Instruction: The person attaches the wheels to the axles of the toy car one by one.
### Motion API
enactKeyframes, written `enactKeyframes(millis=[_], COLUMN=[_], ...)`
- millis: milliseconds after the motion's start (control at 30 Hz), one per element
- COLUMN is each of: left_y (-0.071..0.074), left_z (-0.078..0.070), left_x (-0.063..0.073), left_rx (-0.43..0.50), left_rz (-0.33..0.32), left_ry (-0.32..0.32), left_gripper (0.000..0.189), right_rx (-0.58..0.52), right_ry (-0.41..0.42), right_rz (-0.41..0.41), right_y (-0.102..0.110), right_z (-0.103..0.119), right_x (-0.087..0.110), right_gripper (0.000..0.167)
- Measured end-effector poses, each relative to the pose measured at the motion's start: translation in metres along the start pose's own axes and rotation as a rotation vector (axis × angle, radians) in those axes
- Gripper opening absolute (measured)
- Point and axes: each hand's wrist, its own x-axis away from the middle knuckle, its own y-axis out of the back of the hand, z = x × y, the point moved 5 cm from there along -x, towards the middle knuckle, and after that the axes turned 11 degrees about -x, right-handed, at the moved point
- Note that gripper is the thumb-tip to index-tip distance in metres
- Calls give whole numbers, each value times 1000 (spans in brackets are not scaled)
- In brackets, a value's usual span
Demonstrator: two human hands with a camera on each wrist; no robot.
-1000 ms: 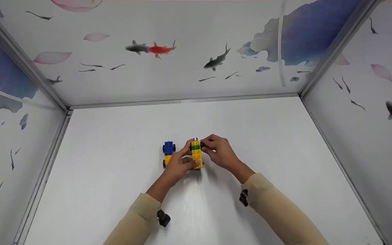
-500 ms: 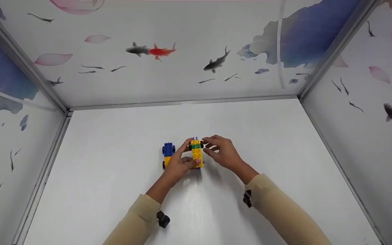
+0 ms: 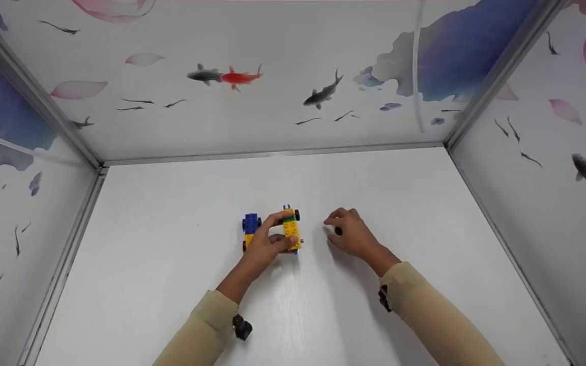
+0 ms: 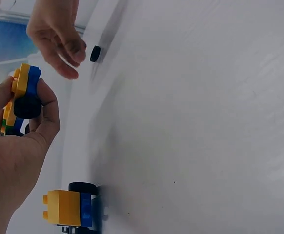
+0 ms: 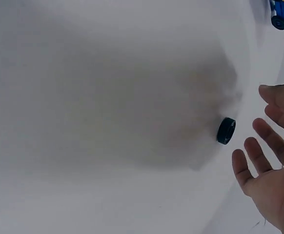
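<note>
My left hand (image 3: 262, 246) grips a toy brick car (image 3: 291, 229) along its sides, lifted off the table. Yellow studded bricks top it, with a green piece near the far end, blue underneath and black wheels. In the left wrist view, one wheel (image 4: 27, 107) of that car faces the camera. My right hand (image 3: 352, 235) is to the right, its fingers spread and loosely bent, with nothing held. A loose black wheel (image 5: 226, 130) lies on the table just beyond these fingers in the right wrist view.
A second toy car (image 3: 251, 222), blue and yellow with black wheels, stands on the white table (image 3: 171, 264) left of the held one, partly behind my left hand. Printed panels with fish (image 3: 242, 78) enclose the table at the back and sides.
My right hand has left the held car's far wheel and moved right and nearer, and the loose wheel shows by it. The car has tilted slightly in my left hand.
</note>
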Motion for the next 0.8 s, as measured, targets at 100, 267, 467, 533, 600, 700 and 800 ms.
enactKeyframes(millis=[100, 267, 467, 533, 600, 700, 800], left_y=[0, -1, -1, -1, -1, 0, 0], left_z=[0, 2, 5, 5, 4, 3, 1], left_x=[1, 2, 0, -1, -1, -1, -2], left_rx=[9, 29, -9, -11, -10, -15, -19], left_rz=[8, 23, -4, -11, -14, -23, -27], left_ry=[5, 22, 7, 3, -1, -7, -20], left_gripper=[61, 73, 76, 75, 74, 75, 78], right_rx=[56, 85, 77, 71, 55, 2, -77], right_ry=[-8, 44, 64, 67, 70, 70, 63], right_rz=[14, 10, 4, -4, -18, -34, -50], right_y=[0, 1, 3, 4, 4, 5, 5], right_z=[-8, -13, -17, -17, -17, -15, -10], right_x=[3, 7, 9, 10, 11, 11, 11], right_gripper=[32, 22, 22, 25, 26, 27, 30])
